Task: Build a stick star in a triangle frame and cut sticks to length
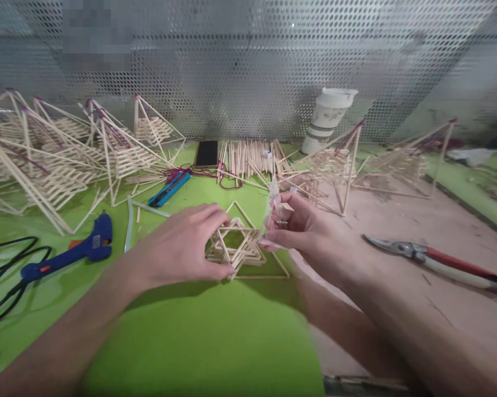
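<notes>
My left hand [194, 245] is curled round the left side of a star-shaped stack of wooden sticks [248, 255], thumb at the front and fingers behind. Thin sticks of a larger triangular frame [279, 266] show under and beside the stack, flat on the green surface. Just to the right, my right hand [300, 223] pinches a thin clear plastic piece [270, 215], held upright close to the stack's right side. What kind of piece it is I cannot make out. The right fingertips are partly hidden behind it.
A blue glue gun [68, 251] with a black cord lies left, near a blue utility knife [169, 188]. Behind are a phone [206, 153], loose sticks [248, 157], a paper cup [330, 118] and several stick pyramids [124, 149]. Pruning shears [434, 262] lie right.
</notes>
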A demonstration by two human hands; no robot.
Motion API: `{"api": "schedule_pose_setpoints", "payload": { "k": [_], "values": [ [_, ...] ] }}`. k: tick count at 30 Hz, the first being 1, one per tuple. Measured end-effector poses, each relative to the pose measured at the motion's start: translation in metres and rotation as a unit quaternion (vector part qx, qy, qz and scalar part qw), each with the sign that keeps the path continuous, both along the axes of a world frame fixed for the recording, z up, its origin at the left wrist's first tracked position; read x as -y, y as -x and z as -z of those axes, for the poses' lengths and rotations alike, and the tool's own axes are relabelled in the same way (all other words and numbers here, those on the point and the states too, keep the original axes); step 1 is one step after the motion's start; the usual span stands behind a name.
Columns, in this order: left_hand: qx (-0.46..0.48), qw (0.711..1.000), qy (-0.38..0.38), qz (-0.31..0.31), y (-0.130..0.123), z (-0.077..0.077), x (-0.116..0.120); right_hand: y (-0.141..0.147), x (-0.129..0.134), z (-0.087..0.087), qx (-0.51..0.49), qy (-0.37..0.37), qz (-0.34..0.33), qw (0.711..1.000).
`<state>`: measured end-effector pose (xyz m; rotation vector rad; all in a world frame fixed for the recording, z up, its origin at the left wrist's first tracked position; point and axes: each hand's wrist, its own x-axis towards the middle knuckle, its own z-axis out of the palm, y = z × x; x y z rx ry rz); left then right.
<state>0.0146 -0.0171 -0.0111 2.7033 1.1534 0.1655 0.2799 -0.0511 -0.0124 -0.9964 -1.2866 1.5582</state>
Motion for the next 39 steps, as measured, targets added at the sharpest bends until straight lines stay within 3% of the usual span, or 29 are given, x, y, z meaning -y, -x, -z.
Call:
{"api": "schedule_pose_setpoints", "payload": {
  "k": [5, 13, 22, 30, 39],
  "values": [
    [-0.011, 0.999, -0.034, 0.007, -0.006, 0.003, 0.003, 0.001, 0.001, -0.003, 0.036, -0.011, 0.011, 0.999],
    [-0.017, 1.000, 0.010, 0.009, -0.006, -0.005, 0.005, -0.003, 0.000, 0.003, -0.027, 0.017, 0.024, 0.999],
    [0.093, 0.993, 0.066, 0.016, -0.004, -0.019, 0.003, -0.005, -0.001, 0.003, -0.106, 0.064, 0.059, 0.991],
    [0.018, 0.999, 0.042, 0.016, 0.000, -0.012, -0.002, -0.006, -0.003, 0.006, -0.108, 0.088, 0.096, 0.986],
    [0.002, 0.999, 0.025, 0.022, 0.001, -0.010, -0.002, -0.006, -0.003, 0.006, -0.100, 0.087, 0.109, 0.985]
  ]
}}
